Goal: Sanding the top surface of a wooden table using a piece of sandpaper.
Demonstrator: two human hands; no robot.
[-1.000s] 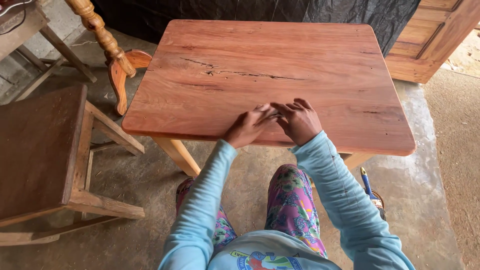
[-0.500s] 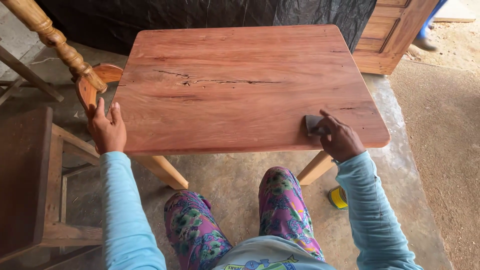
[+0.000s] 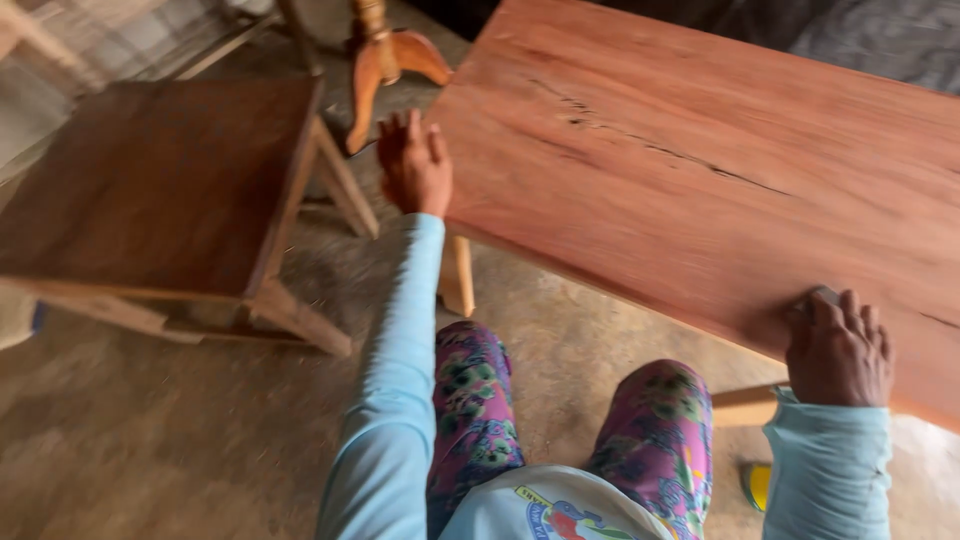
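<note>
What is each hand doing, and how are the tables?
Left hand: open, fingers spread, at the red table's corner.
Right hand: pressing a small grey pad on the tabletop.
Red table: upright, long crack across its top.
Brown table: upright, bare top.

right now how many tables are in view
2: a reddish table on the right under the right hand, and a darker small table on the left. Others may sit outside the view.

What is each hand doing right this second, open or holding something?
Left hand: open, fingers spread, at the corner of the reddish wooden table, holding nothing.
Right hand: closed over a small grey block on the tabletop.
</note>
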